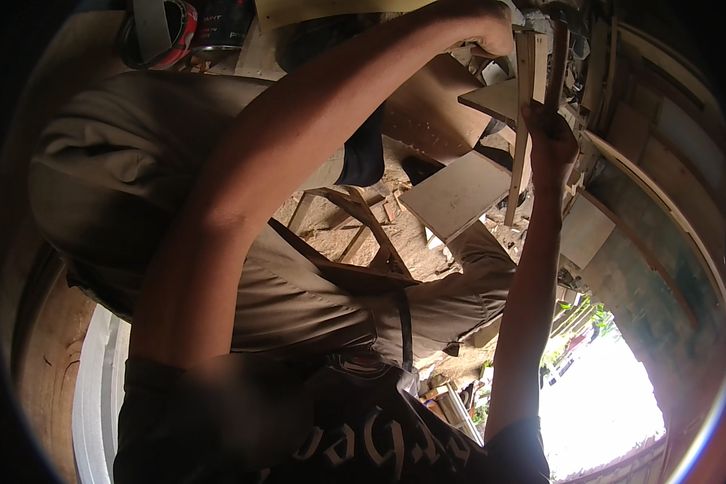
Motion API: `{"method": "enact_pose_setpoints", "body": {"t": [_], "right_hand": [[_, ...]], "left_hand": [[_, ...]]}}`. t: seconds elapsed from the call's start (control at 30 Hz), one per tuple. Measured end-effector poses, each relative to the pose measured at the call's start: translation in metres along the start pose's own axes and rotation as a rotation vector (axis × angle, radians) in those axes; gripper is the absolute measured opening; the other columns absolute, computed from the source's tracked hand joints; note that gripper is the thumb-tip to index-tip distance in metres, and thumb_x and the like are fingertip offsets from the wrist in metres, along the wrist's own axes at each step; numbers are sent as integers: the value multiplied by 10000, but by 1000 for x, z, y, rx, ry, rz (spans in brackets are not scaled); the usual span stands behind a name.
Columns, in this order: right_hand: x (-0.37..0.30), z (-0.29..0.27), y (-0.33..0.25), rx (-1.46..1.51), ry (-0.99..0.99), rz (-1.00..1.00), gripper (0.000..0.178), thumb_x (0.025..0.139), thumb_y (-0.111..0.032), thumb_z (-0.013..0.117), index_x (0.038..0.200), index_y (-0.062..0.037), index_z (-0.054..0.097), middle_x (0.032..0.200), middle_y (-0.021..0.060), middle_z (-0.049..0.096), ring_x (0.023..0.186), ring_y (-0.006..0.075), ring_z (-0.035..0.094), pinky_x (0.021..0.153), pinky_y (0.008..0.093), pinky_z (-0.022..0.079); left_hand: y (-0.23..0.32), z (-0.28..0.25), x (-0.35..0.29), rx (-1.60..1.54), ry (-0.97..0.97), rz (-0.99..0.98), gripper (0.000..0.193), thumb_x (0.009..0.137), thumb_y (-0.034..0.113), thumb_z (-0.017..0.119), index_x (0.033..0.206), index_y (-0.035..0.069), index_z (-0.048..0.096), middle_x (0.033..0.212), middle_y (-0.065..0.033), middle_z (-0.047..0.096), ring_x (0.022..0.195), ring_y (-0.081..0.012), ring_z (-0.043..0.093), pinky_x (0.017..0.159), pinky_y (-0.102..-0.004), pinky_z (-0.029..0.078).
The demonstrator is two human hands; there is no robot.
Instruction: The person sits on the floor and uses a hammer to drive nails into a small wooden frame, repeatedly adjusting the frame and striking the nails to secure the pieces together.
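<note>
My left hand point(486, 27) is at the top, fingers curled, beside the upper end of a narrow wooden strip point(522, 121). What its fingers close on is hidden. Lower and to the right, my right hand point(552, 145) is wrapped round the lower end of a brown stick-like handle point(557, 68), whose far end runs into a dark, cluttered spot. The handle lies nearly parallel to the strip, just right of it. The strip slants down past my right hand. Left of it, a pale board point(492, 98) sticks out; a second flat board point(460, 194) lies lower down.
Paint cans point(214, 28) stand at the upper left. A dark wooden frame point(363, 242) lies by my legs. Wood scraps point(391, 206) litter the dirt floor. Long planks point(661, 194) lean along the right wall, above a bright opening point(605, 395).
</note>
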State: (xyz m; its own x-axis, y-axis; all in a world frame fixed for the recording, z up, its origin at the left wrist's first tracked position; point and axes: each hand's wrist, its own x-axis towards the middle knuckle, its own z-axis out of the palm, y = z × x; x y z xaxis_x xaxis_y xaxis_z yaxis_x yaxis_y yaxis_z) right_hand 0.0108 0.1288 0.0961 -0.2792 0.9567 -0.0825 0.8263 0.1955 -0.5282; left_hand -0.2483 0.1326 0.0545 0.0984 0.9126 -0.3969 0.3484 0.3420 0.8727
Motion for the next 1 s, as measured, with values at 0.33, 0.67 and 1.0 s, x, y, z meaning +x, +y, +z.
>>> {"method": "enact_pose_setpoints", "body": {"t": [0.33,0.67,1.0], "right_hand": [[1,1,-1,27,-27,11,332,811,-305,815,1049,-83,744,900,10,729,819,65,641,777,252,498],[-2,-3,-7,-95,-43,25,311,825,-270,807,1041,-56,740,902,16,730,819,67,630,782,254,491],[4,15,0,-163,27,-14,452,765,-380,834,1056,-51,731,888,59,731,794,113,665,742,292,520]], "left_hand": [[2,-2,-1,7,-15,-31,255,789,53,572,979,-81,678,892,-245,696,779,-275,687,654,-391,525],[0,3,-7,-63,9,-37,272,782,43,572,1001,-82,673,847,-228,686,734,-264,667,620,-380,512],[-11,9,12,13,28,69,303,745,41,568,1002,-84,668,790,-213,676,678,-255,647,553,-388,486]]}}
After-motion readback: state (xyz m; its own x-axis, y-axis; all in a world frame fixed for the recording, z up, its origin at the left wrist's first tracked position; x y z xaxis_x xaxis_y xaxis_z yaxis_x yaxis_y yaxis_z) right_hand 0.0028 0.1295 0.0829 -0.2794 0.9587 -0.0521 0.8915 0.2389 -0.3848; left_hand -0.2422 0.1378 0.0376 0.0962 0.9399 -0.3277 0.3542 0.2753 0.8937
